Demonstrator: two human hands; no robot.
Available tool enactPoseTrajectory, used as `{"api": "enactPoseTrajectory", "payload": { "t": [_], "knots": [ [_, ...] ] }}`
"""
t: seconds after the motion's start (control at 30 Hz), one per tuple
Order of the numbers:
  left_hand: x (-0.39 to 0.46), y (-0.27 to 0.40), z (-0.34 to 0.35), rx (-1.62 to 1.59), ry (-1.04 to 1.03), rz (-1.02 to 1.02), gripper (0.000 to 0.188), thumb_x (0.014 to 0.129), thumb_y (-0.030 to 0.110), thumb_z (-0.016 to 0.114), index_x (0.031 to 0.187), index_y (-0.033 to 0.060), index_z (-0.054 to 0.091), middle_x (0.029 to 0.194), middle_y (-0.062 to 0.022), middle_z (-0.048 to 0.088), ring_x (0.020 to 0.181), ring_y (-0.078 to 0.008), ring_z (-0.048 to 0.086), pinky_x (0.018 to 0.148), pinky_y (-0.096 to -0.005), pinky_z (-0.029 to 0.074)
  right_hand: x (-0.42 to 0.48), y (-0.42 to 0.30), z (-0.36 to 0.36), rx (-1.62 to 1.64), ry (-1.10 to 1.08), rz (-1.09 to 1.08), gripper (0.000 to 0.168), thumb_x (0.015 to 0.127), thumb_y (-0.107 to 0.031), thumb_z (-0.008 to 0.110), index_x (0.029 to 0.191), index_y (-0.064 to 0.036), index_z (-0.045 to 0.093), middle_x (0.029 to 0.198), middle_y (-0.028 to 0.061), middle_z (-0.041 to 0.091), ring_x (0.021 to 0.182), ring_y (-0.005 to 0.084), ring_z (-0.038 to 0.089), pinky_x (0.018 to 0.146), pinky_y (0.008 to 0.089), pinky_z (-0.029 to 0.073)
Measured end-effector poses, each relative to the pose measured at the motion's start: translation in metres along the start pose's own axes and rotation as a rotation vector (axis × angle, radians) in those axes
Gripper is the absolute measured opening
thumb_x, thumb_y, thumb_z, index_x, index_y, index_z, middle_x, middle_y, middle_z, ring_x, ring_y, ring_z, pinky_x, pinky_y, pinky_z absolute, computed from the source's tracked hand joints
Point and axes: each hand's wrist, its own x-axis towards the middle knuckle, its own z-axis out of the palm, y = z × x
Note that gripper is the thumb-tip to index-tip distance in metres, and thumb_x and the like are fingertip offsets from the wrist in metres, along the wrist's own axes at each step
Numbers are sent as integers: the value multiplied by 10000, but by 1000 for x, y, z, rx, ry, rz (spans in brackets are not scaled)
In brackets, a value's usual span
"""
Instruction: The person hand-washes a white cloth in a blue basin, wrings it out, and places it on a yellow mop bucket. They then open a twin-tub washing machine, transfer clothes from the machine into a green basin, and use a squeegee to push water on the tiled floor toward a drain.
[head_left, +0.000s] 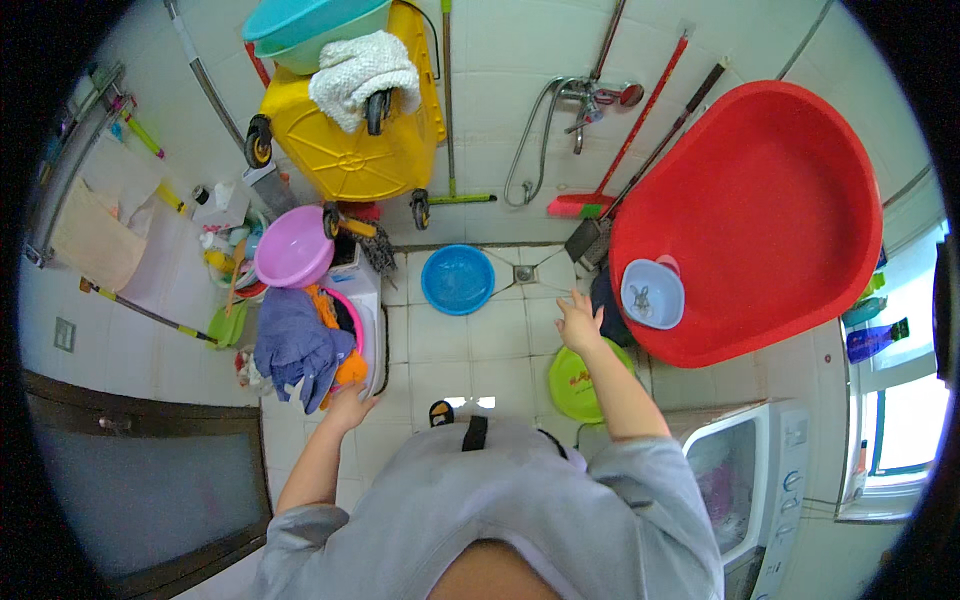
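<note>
My left hand (346, 409) is at the lower edge of a heap of clothes, with its thumb spread out. Its fingertips meet the cloth, and whether they grip it is hidden. On top of the heap lies a blue-grey garment (300, 349), with orange cloth (349, 369) beneath it and the rim of a bright pink basin (355, 319) beside it. My right hand (579, 324) reaches forward with spread fingers and holds nothing. Below my right forearm a lime-green basin (574, 382) is partly covered. A blue basin (457, 280) stands on the floor between my hands.
A large red tub (772, 210) leans at the right, with a pale blue dipper (652, 294) against it. A floor drain (525, 274) lies ahead. At the left are a lilac basin (295, 246) and a yellow wheeled bucket (352, 142). A washing machine (772, 480) stands behind right.
</note>
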Motion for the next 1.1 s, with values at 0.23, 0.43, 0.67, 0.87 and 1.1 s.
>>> {"api": "enactPoseTrajectory", "payload": {
  "t": [0.23, 0.43, 0.67, 0.87, 1.1],
  "knots": [
    [45, 27, 8, -309, 269, 85, 212, 830, 207, 615, 930, 28, 670, 790, -128, 669, 746, -256, 641, 699, -337, 494, -64, -44, -47, 1227, 67, -61, 451, 913, -274, 514, 1287, -26, 469, 1317, 112, 491, 1206, 249, 473, 1031, 381, 337],
    [81, 73, 30, -482, 141, 196, 113, 748, 110, 705, 782, 17, 651, 695, -42, 637, 656, -104, 565, 634, -251, 463, -121, -9, 39, -769, 358, 17, 358, 852, -235, 558, 1182, -98, 548, 1266, 100, 511, 1197, 279, 456, 1039, 460, 290],
    [155, 33, 84, -241, -594, 236, 217, 779, 192, 668, 780, -24, 655, 726, -7, 646, 637, -93, 548, 614, -252, 457, -227, 30, 85, 299, 635, 514, 223, 868, -240, 473, 877, -36, 562, 904, 204, 601, 878, 373, 586, 770, 479, 455],
    [231, 6, 113, 211, -617, 695, 243, 766, 256, 631, 742, 18, 677, 641, -14, 618, 606, -119, 555, 594, -262, 456, -321, 34, 139, 292, 472, 789, 467, 946, -402, 357, 1007, -12, 605, 1017, 215, 618, 967, 389, 575, 831, 474, 452],
    [192, 158, 119, -162, -558, 442, 126, 756, 124, 686, 765, 4, 648, 700, -34, 634, 619, -111, 548, 585, -267, 445, -384, 50, 171, 306, 273, 997, 440, 927, -380, 394, 1008, -11, 620, 1013, 216, 622, 984, 385, 572, 854, 462, 446]
  ]
}}
